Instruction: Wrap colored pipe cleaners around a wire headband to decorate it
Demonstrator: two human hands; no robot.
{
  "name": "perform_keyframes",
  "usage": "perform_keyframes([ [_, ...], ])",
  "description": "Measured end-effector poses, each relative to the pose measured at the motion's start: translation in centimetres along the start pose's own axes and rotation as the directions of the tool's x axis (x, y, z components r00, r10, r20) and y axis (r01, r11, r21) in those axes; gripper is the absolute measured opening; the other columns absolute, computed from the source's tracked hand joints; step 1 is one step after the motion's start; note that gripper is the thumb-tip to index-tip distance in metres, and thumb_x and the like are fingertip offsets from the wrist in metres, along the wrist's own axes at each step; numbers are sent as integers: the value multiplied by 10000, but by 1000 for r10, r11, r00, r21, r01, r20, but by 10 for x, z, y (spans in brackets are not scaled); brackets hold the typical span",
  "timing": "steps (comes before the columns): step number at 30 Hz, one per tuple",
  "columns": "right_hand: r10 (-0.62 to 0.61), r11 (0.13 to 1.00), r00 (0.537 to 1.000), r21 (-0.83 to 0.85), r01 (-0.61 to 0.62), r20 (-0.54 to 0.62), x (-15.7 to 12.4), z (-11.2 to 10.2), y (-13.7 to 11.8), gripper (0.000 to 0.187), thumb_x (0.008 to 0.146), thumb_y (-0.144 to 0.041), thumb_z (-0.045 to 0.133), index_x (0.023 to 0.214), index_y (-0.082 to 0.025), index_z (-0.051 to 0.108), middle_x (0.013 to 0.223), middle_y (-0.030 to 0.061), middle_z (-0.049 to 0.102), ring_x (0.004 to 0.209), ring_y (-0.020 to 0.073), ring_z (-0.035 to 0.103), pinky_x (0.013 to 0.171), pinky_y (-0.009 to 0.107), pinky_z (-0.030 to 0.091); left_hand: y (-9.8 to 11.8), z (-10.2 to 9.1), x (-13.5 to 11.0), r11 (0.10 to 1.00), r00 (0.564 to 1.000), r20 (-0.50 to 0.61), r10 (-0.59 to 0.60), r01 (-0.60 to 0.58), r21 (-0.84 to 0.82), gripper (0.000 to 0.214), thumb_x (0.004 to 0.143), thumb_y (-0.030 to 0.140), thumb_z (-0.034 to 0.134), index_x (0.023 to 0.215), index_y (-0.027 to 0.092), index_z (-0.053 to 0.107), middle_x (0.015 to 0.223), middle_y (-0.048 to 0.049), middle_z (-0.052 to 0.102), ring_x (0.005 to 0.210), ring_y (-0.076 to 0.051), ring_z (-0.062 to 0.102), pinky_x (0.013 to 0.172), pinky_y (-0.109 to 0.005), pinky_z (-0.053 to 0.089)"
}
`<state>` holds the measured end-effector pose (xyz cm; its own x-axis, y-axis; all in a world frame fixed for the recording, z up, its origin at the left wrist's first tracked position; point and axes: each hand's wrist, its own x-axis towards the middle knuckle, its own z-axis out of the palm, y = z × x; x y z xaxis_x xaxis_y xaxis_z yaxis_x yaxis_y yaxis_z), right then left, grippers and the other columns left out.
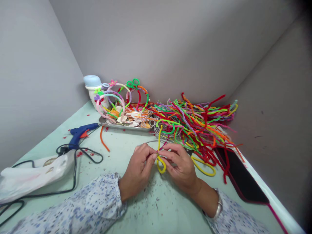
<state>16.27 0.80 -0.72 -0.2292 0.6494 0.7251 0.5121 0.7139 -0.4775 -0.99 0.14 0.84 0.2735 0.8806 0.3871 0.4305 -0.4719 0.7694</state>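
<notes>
A yellow pipe cleaner (pixel 162 168), bent into a loop at its lower end with a straight end standing up, is pinched between my two hands over the table. My left hand (pixel 141 167) grips it with thumb and forefinger from the left. From the right, my right hand (pixel 180 165) closes its fingertips on it just beside them. Part of a thin grey headband wire (pixel 152 141) shows behind my fingers; whether it touches the pipe cleaner I cannot tell. A second yellow loop (pixel 203 166) lies on the table right of my right hand.
A metal tray (pixel 126 127) holds shell-like discs and several pipe-cleaner headbands (pixel 117 97). Beside it lies a heap of coloured pipe cleaners (pixel 192 120). A blue glue gun (pixel 79 133) with its cord, a white bag (pixel 39 175), a lidded bottle (pixel 94 89) and a phone (pixel 243 177) surround my hands.
</notes>
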Motion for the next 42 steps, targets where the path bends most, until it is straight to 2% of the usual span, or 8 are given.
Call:
perform_keyframes([
  [6, -5, 997, 1000, 72, 5, -1, 3, 0, -1, 185, 860, -149, 596, 996, -244, 676, 940, 64, 658, 846, 177, 657, 734, 305, 559, 0, 0, -1, 998, 999, 25, 34, -35, 45, 221, 968, 265, 378, 855, 203, 558, 810, -25, 549, 818, -182, 493, 790, -329, 364],
  [12, 32, 996, 999, 84, -34, 33, 3, -1, -2, 152, 858, -134, 589, 962, -223, 655, 917, 60, 646, 824, 171, 644, 726, 294, 536, -1, 0, -1, 996, 998, 24, 54, -56, 67, 211, 959, 256, 390, 846, 202, 560, 802, -25, 552, 820, -184, 502, 808, -340, 365],
  [19, 101, 987, 993, 115, -108, 65, 4, -1, -4, 120, 875, -163, 559, 944, -224, 635, 925, 60, 626, 852, 180, 614, 736, 305, 516, 1, -2, 1, 993, 999, 4, 50, -50, 106, 165, 935, 261, 429, 862, 199, 563, 813, -28, 566, 817, -190, 508, 818, -360, 363],
  [27, 189, 956, 973, 200, -213, 133, 4, -2, -4, 61, 878, -235, 583, 899, -221, 639, 909, 55, 611, 820, 180, 590, 747, 313, 497, 2, -2, 1, 982, 993, 17, 114, -116, 148, 137, 911, 200, 439, 846, 192, 558, 799, -27, 549, 812, -189, 504, 824, -363, 346],
  [42, 235, 925, 949, 250, -285, 209, 5, -3, -7, 78, 893, -233, 566, 863, -197, 628, 864, 51, 590, 802, 174, 563, 723, 294, 451, 1, -2, 1, 965, 985, 59, 160, -168, 201, 129, 884, 152, 440, 815, 190, 541, 800, -34, 554, 812, -192, 501, 829, -380, 339],
])
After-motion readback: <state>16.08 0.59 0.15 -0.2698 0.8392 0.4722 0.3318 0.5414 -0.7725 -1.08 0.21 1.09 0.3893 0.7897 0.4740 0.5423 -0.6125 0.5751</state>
